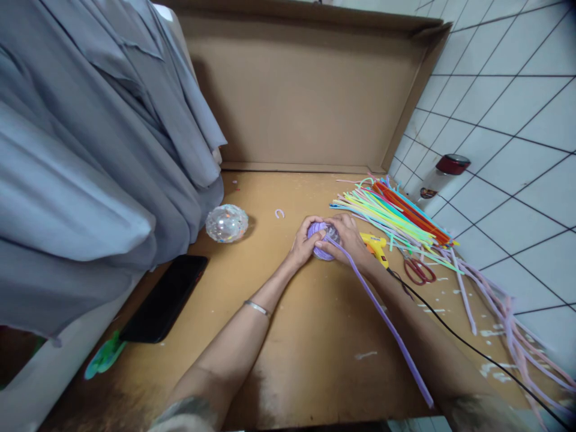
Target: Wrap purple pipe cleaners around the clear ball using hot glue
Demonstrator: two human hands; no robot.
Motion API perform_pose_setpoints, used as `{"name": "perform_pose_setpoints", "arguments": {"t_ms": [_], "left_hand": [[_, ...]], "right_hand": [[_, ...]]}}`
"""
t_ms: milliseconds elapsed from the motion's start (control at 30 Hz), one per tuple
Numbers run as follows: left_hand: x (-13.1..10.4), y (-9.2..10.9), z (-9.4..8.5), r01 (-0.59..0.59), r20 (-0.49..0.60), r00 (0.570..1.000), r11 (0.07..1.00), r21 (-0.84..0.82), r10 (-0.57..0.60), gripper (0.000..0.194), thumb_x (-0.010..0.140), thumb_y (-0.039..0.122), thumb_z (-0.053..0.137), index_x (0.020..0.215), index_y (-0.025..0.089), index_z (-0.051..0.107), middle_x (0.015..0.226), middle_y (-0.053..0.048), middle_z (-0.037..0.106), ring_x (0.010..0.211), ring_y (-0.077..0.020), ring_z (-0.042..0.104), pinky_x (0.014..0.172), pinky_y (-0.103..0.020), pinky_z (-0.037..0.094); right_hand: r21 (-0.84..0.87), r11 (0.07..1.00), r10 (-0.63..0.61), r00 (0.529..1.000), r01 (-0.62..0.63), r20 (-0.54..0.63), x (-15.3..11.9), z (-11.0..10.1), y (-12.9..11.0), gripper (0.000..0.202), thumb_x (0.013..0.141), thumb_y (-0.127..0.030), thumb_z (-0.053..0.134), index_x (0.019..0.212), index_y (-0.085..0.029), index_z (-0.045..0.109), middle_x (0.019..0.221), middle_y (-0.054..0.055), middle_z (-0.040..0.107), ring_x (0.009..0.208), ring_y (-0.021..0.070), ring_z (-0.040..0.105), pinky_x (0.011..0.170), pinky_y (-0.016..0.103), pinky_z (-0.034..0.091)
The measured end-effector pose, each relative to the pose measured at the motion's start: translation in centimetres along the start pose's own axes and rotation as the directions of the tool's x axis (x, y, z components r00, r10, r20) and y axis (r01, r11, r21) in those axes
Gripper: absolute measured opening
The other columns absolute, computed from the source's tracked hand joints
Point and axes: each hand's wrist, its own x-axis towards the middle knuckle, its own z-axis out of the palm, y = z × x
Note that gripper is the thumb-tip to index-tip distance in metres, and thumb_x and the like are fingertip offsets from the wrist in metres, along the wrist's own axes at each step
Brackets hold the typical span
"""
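Both my hands meet around a small round object (323, 251) near the middle of the table, partly covered in purple strands and partly clear. My left hand (304, 243) wraps its left side, thumb on top. On the right side my right hand (350, 239) has its fingers curled round it, with the thumb pressing near a purple pipe cleaner (382, 318). That long strand runs from the object down across my right forearm toward the table's front edge. The fingers hide much of the object's sides.
A clear faceted ball (227, 224) and black phone (164, 299) lie left. A small pale curved piece (279, 213) sits beyond my hands. Right are a yellow glue gun (377, 247) with black cord, red-handled scissors (419, 271), colourful pipe cleaners (396, 216) and a red-lidded jar (443, 180).
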Motion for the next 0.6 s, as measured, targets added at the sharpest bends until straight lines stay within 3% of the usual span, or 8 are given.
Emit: {"name": "perform_pose_setpoints", "arguments": {"t_ms": [200,600], "left_hand": [[0.00,-0.01,-0.03,0.004,0.001,1.000,1.000,0.012,-0.004,0.028,0.074,0.034,0.060,0.098,0.020,0.056,0.107,-0.005,0.062,0.106,-0.0213,0.056,0.100,-0.035,0.041],[-0.01,0.04,0.02,0.012,0.002,1.000,1.000,-0.012,-0.012,0.029,0.073,0.034,0.060,0.098,0.019,0.057,0.106,-0.005,0.063,0.103,-0.0210,0.058,0.097,-0.035,0.043]], "right_hand": [[-0.003,1.000,0.008,1.000,-0.008,-0.004,-0.02,-0.02,-0.08,0.058,0.076,-0.059,0.062,0.120,-0.022,0.058,0.112,0.013,0.053,0.107,0.0325,0.050,0.093,0.052,0.043],[-0.025,1.000,-0.006,1.000,0.006,0.001,0.13,0.00,-0.10,0.063,0.078,-0.060,0.059,0.123,-0.017,0.052,0.113,0.016,0.055,0.108,0.0329,0.050,0.094,0.050,0.041]]}}
